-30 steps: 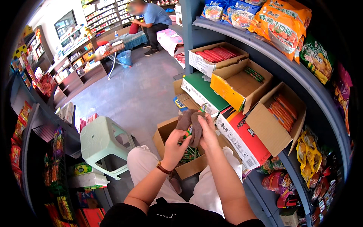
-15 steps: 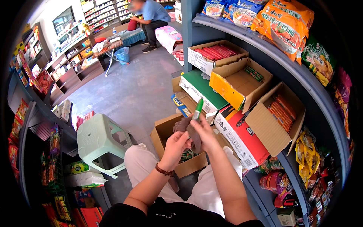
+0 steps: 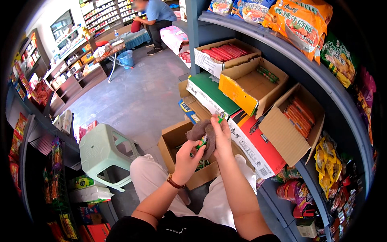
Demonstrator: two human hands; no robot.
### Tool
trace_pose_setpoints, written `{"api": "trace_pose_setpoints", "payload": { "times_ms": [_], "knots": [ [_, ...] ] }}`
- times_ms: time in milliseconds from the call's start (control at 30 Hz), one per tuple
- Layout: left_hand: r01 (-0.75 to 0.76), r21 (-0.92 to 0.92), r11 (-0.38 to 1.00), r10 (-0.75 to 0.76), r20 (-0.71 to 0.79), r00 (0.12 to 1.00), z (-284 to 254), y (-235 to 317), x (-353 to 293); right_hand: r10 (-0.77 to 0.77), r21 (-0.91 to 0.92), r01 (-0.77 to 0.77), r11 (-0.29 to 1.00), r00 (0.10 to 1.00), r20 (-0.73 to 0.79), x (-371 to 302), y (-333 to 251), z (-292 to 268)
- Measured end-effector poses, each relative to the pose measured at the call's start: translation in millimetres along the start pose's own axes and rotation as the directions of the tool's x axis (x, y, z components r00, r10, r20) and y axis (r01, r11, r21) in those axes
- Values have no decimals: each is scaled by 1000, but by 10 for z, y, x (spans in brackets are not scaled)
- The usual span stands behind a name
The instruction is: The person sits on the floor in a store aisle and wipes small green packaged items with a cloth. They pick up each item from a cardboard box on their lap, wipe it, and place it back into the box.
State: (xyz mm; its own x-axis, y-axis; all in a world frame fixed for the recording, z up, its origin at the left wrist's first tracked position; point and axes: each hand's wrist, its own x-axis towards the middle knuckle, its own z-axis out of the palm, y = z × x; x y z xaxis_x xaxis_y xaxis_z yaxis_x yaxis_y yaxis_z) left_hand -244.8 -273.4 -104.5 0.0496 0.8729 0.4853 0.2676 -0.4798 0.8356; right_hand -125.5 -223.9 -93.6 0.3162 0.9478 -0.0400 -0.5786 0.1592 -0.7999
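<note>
A green-wrapped stick, apparently a packaged sausage (image 3: 221, 117), slants between my hands, its middle hidden by a greyish-brown cloth (image 3: 196, 131). My left hand (image 3: 188, 158) pinches the green piece showing at the lower end. The fingers of my right hand (image 3: 222, 141) are closed around the cloth and the upper part of the stick. Below both hands, between my knees, an open cardboard carton (image 3: 204, 176) stands on the floor with green-wrapped sticks inside, partly hidden by my hands.
Open boxes on the right hold red sticks (image 3: 225, 53), a few green sticks (image 3: 267, 74) and orange sticks (image 3: 299, 117). A red-and-white carton (image 3: 258, 147) lies beside my right arm. To the left stands a pale green stool (image 3: 100, 147). A person (image 3: 155, 20) sits at the back.
The green stick, upright above my right hand before, now sits lower and tilted, its lower end showing at my left fingers. The cloth has shifted around it. My view has turned slightly.
</note>
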Motion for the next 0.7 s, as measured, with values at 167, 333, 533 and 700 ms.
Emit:
{"api": "trace_pose_setpoints", "payload": {
  "times_ms": [167,333,533,700],
  "knots": [
    [-130,150,980,125,46,991,-94,21,-74,30,154,-29,988,1000,-7,65,-73,-79],
    [-34,38,999,32,39,999,-100,64,-124,76,200,-75,977,997,3,75,-67,-90],
    [434,-539,722,-382,213,899,-120,38,-52,193,-132,-166,977,954,229,-154,-101,56],
    [296,-402,866,-289,79,954,-165,-98,4,14,-316,85,945,954,300,-158,-11,88]
  ]
}}
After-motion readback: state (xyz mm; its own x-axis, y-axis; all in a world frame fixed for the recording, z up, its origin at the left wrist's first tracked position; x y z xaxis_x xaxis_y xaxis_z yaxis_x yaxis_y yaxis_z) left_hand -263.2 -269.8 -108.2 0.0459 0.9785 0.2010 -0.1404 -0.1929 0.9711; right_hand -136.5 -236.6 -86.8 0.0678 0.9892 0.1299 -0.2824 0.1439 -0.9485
